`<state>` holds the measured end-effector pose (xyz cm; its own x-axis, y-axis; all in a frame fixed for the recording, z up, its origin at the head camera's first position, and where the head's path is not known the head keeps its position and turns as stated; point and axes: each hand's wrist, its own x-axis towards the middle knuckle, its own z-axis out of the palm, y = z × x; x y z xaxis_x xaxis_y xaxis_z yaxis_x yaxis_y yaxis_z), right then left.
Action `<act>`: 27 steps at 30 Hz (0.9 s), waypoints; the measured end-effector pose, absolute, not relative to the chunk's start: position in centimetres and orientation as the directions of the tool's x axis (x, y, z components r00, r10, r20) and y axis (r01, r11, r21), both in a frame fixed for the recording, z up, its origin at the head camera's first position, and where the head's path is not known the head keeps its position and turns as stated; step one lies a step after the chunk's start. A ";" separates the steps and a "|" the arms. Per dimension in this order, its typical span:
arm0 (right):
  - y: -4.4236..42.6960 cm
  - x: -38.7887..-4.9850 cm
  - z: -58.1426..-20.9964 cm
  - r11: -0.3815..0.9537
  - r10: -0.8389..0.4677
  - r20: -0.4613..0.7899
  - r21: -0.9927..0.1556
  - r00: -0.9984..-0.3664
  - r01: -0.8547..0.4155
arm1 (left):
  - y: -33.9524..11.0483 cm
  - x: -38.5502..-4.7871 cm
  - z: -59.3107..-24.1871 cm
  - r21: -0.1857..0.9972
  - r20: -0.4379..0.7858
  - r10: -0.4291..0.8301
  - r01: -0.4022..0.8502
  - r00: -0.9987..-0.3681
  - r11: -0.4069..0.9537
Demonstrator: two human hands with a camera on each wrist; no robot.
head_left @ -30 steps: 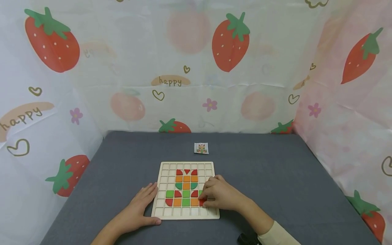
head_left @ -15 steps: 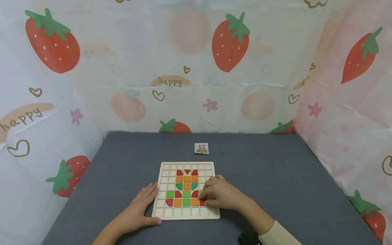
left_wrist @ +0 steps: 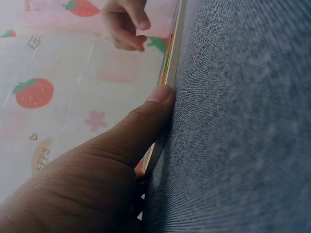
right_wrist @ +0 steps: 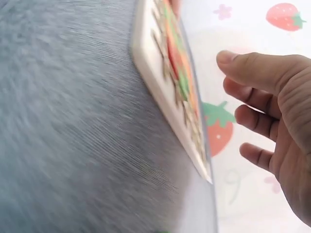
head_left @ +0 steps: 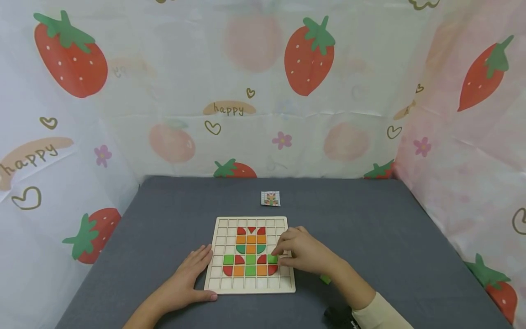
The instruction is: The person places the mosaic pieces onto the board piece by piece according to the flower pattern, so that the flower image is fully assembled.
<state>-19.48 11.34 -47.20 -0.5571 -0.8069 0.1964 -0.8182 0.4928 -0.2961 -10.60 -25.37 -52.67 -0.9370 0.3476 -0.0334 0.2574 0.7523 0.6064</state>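
Observation:
A pale wooden grid board lies on the grey cloth with red, orange and green pieces set in its cells. My left hand rests against the board's left side, its fingers along the edge and its thumb at the near corner. Above the board's right part hovers my right hand, thumb and fingers apart with nothing between them, as the right wrist view shows. Just below its fingertips are a green square and a red quarter-round piece, both in cells.
A small printed card lies beyond the board. One loose green piece lies on the cloth beside my right forearm. A dark object is near my right sleeve. Fabric walls with strawberry prints stand around the grey cloth.
My right hand has lifted off the red quarter-round piece and moved slightly up and right, uncovering it and the green square. A loose green piece now shows by the forearm. My left hand stays put.

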 end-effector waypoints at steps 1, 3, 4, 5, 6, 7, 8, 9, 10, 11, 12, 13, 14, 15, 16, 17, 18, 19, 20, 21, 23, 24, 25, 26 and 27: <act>11.6 -19.5 -46.9 0.497 -0.803 0.197 -0.301 -0.563 -0.814 | -25.4 -10.6 -52.6 0.608 -0.034 0.347 0.256 -0.937 0.751; 12.1 -19.5 -46.4 0.500 -0.795 0.209 -0.305 -0.569 -0.811 | -25.4 -10.6 -52.5 0.610 -0.034 0.347 0.256 -0.937 0.750; 12.4 -19.5 -46.2 0.501 -0.793 0.216 -0.302 -0.570 -0.811 | -25.4 -10.6 -52.5 0.610 -0.034 0.348 0.256 -0.937 0.750; 12.7 -19.6 -46.1 0.501 -0.790 0.223 -0.303 -0.572 -0.811 | -25.4 -10.6 -52.5 0.609 -0.032 0.350 0.259 -0.936 0.749; 13.1 -19.6 -46.0 0.503 -0.786 0.226 -0.306 -0.575 -0.808 | -25.4 -10.6 -52.5 0.609 -0.031 0.352 0.262 -0.936 0.749; 13.5 -19.6 -45.8 0.505 -0.782 0.231 -0.312 -0.579 -0.805 | -25.5 -10.6 -52.5 0.605 -0.031 0.355 0.265 -0.935 0.751; 13.9 -19.6 -45.8 0.505 -0.777 0.235 -0.319 -0.584 -0.802 | -25.5 -10.6 -52.6 0.602 -0.030 0.357 0.269 -0.934 0.752; 14.3 -19.6 -45.8 0.506 -0.774 0.237 -0.325 -0.587 -0.799 | -25.5 -10.6 -52.6 0.601 -0.031 0.359 0.270 -0.933 0.752; 14.8 -19.6 -45.8 0.510 -0.770 0.237 -0.331 -0.593 -0.794 | -25.5 -10.6 -52.6 0.600 -0.031 0.362 0.272 -0.932 0.752; 15.2 -19.6 -45.7 0.514 -0.764 0.234 -0.341 -0.601 -0.787 | -25.6 -10.7 -52.7 0.599 -0.031 0.364 0.274 -0.931 0.752; 15.6 -19.6 -45.7 0.520 -0.760 0.229 -0.349 -0.608 -0.780 | -25.6 -10.7 -52.7 0.597 -0.032 0.367 0.276 -0.930 0.753; 16.1 -19.6 -45.7 0.523 -0.755 0.227 -0.356 -0.615 -0.774 | -25.6 -10.7 -52.7 0.595 -0.032 0.369 0.279 -0.929 0.754; 16.5 -19.6 -45.7 0.526 -0.752 0.226 -0.360 -0.619 -0.771 | -25.6 -10.7 -52.7 0.596 -0.032 0.369 0.279 -0.929 0.753; 16.9 -19.6 -45.8 0.530 -0.749 0.224 -0.361 -0.623 -0.767 | -25.6 -10.7 -52.7 0.597 -0.031 0.370 0.279 -0.929 0.752; 17.3 -19.6 -45.8 0.533 -0.747 0.224 -0.363 -0.626 -0.765 | -25.6 -10.7 -52.7 0.598 -0.031 0.370 0.279 -0.929 0.751; 17.7 -19.5 -45.8 0.534 -0.745 0.224 -0.367 -0.629 -0.762 | -25.6 -10.7 -52.7 0.600 -0.032 0.370 0.279 -0.928 0.750; 18.1 -19.5 -45.9 0.533 -0.743 0.229 -0.366 -0.629 -0.763 | -25.6 -10.7 -52.7 0.602 -0.032 0.371 0.279 -0.928 0.749; 18.5 -19.4 -46.0 0.533 -0.741 0.232 -0.368 -0.630 -0.762 | -25.6 -10.7 -52.7 0.604 -0.031 0.372 0.279 -0.928 0.747; 18.9 -19.4 -46.1 0.531 -0.740 0.234 -0.372 -0.631 -0.761 | -25.6 -10.7 -52.7 0.607 -0.032 0.372 0.278 -0.928 0.745; 19.3 -19.3 -46.2 0.531 -0.738 0.236 -0.375 -0.632 -0.760 | -25.5 -10.7 -52.6 0.609 -0.033 0.373 0.277 -0.927 0.743; 20.0 -19.2 -46.4 0.532 -0.735 0.232 -0.385 -0.637 -0.754 | -25.5 -10.6 -52.6 0.614 -0.035 0.374 0.275 -0.927 0.740; 20.3 -19.1 -46.5 0.535 -0.733 0.227 -0.390 -0.642 -0.749 | -25.5 -10.6 -52.6 0.616 -0.035 0.374 0.275 -0.927 0.739; 20.6 -18.9 -46.6 0.536 -0.732 0.219 -0.399 -0.645 -0.744 | -25.5 -10.6 -52.6 0.615 -0.037 0.373 0.273 -0.927 0.740; 20.9 -18.8 -46.7 0.539 -0.730 0.212 -0.406 -0.649 -0.738 | -25.5 -10.6 -52.5 0.616 -0.038 0.372 0.271 -0.927 0.739; 21.2 -18.7 -46.9 0.545 -0.727 0.200 -0.414 -0.657 -0.730 | -25.5 -10.5 -52.5 0.617 -0.038 0.371 0.270 -0.928 0.739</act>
<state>-18.68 21.23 -46.92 -0.6565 -0.7272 0.2004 -0.7295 0.5446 -0.4138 -10.51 -25.45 -52.48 -0.9279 0.3709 -0.0385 0.2699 0.7394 0.6168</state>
